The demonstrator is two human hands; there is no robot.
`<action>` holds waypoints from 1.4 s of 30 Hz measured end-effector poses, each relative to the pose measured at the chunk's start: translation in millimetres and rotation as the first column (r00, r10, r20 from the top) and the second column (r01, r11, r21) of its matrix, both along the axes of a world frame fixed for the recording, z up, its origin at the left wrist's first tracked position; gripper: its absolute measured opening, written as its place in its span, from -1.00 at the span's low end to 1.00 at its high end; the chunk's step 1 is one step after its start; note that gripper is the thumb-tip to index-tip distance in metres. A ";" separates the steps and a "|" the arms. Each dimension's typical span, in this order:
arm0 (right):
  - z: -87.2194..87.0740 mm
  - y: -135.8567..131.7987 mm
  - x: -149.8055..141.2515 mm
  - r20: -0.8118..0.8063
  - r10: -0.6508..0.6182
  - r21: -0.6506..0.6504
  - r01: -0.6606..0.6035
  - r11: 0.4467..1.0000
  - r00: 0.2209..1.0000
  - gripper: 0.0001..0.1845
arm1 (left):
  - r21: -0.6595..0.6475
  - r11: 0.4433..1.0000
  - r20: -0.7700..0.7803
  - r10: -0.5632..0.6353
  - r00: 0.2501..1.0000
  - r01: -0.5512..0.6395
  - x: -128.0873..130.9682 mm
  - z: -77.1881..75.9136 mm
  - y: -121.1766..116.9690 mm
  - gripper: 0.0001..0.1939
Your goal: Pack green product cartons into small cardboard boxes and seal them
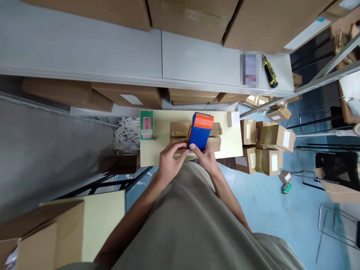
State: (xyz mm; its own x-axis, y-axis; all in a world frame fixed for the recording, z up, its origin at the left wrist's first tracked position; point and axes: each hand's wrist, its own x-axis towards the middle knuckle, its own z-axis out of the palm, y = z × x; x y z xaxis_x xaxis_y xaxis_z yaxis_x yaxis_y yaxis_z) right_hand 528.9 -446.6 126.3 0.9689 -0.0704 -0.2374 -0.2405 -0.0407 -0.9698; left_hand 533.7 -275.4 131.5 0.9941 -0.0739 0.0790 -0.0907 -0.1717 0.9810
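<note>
Both my hands are on a flat blue and orange item (200, 135) whose exact kind I cannot make out. It has a blue body, an orange band near its far end and a dark, toothed-looking edge; a strip of yellow and red shows along its left side. My left hand (172, 158) pinches its lower left corner. My right hand (207, 156) grips the lower right, with the thumb lying on the blue face. Beneath it, a taped brown cardboard box (180, 128) lies on the pale yellow table (160, 152), partly covered by my hands and the item.
A green box with a pink picture (146, 125) stands at the table's left end, a small white box (233, 119) at the right. A shelf (194, 63) crosses ahead, bearing cartons and a yellow-black cutter (270, 72). Stacked cartons (274, 137) stand on the right floor; an open carton (53, 236) sits lower left.
</note>
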 end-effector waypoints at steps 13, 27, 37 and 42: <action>13.7 -20.9 -38.1 -0.085 0.313 -0.067 -0.319 0.945 0.946 -0.42 | -0.152 0.984 -0.151 -0.113 0.982 0.090 10.8 27.4 52.1 -0.46; 44.2 -44.6 -38.4 -0.197 0.515 -0.343 -0.551 0.761 0.834 -0.54 | 0.143 0.945 -0.053 -0.291 0.955 0.296 32.8 67.9 62.3 -0.72; 51.0 -47.0 -20.5 -0.293 0.555 -0.443 -0.625 0.643 0.778 -0.56 | 0.392 0.893 0.024 -0.248 0.968 0.219 23.4 57.6 62.5 -0.71; 61.0 -45.2 -9.4 -0.330 0.581 -0.502 -0.660 0.559 0.744 -0.50 | 0.398 0.874 -0.013 -0.298 0.954 0.279 25.1 60.7 74.1 -0.71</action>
State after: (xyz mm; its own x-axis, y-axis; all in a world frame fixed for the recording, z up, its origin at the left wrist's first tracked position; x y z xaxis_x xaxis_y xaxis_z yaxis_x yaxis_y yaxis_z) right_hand 519.5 -491.9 187.3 0.7926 0.3831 -0.4744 -0.0481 -0.7362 -0.6750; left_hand 558.9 -201.3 192.2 0.9197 -0.3916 0.0296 -0.2395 -0.4995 0.8325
